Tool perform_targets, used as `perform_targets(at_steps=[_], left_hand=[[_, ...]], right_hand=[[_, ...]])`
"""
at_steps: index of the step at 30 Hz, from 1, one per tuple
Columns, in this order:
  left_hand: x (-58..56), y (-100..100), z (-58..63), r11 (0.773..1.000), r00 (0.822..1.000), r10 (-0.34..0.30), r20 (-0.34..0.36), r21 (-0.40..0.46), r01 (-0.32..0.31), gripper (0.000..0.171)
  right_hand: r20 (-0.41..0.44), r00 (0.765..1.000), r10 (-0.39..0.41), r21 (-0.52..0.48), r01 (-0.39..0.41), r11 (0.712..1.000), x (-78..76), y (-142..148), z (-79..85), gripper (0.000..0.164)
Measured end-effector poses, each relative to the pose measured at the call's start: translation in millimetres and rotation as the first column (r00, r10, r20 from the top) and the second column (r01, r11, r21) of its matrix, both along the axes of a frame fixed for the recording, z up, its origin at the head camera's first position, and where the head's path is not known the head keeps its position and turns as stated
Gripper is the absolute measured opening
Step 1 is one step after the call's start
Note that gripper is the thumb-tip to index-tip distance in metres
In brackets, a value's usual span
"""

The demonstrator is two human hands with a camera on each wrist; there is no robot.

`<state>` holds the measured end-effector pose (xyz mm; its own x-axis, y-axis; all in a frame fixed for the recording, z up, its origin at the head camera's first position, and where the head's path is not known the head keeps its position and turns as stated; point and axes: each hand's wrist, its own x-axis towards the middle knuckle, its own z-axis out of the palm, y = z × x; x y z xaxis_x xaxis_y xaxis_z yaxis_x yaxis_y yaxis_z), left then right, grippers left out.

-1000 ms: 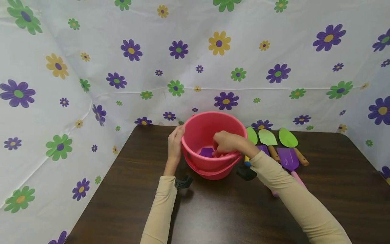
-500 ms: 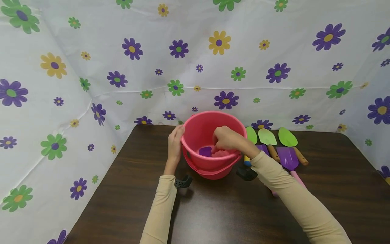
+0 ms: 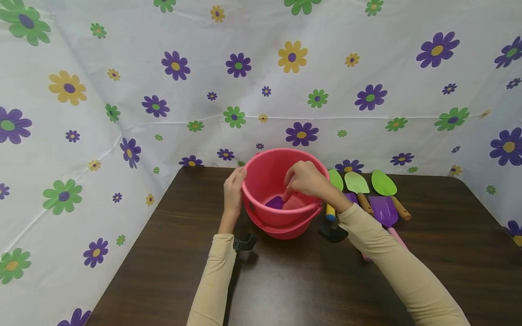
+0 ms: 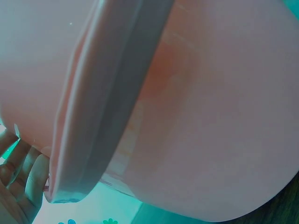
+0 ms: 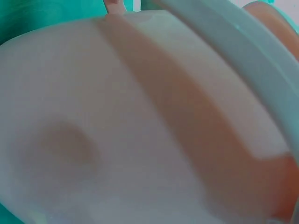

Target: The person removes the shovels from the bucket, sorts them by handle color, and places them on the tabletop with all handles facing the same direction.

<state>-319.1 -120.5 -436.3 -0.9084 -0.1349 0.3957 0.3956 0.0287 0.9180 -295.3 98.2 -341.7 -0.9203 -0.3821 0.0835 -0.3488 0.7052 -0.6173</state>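
Observation:
A pink bucket (image 3: 281,222) stands on the dark wooden table, its handle hanging down at the front. My left hand (image 3: 234,189) grips the left side of the bucket's rim. In the left wrist view its fingers (image 4: 35,179) lie against the rim. Reaching over the near right rim, my right hand (image 3: 305,179) is inside the bucket with curled fingers, pinching a pink piece (image 3: 294,202). The bucket wall hides its lower part, so its exact kind is unclear. A purple piece (image 3: 275,202) lies beside it at the bottom. The right wrist view shows mostly the bucket's outer wall (image 5: 117,116).
Right of the bucket lie green-bladed trowels (image 3: 384,183) with wooden handles and a purple shovel (image 3: 383,210) with a pink handle. A blue-and-yellow handle (image 3: 331,213) sits close to the bucket. A flowered cloth (image 3: 261,81) hangs behind the table.
My right hand has risen inside the bucket, and more of the pink piece shows beneath it. My left hand and the bucket have stayed in place.

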Motion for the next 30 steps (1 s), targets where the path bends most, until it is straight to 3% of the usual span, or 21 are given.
perform_targets(at_steps=[11,23,30], left_hand=[[-1.3,-0.3,-1.0,1.000,1.000,-0.008,0.003,0.013,0.008,0.041],[-0.4,-0.5,1.8,1.000,1.000,0.000,0.004,0.013,0.000,0.040],[0.3,0.7,1.5,1.000,1.000,-0.002,0.006,0.017,0.002,0.040]], right_hand=[[-0.089,0.994,-0.057,-0.023,0.055,0.998,5.5,2.9,6.2,0.021],[-0.053,0.990,-0.133,-0.114,0.126,0.985,17.9,21.1,22.2,0.021],[-0.034,0.982,-0.187,-0.163,0.180,0.970,31.2,37.2,27.8,0.030]])
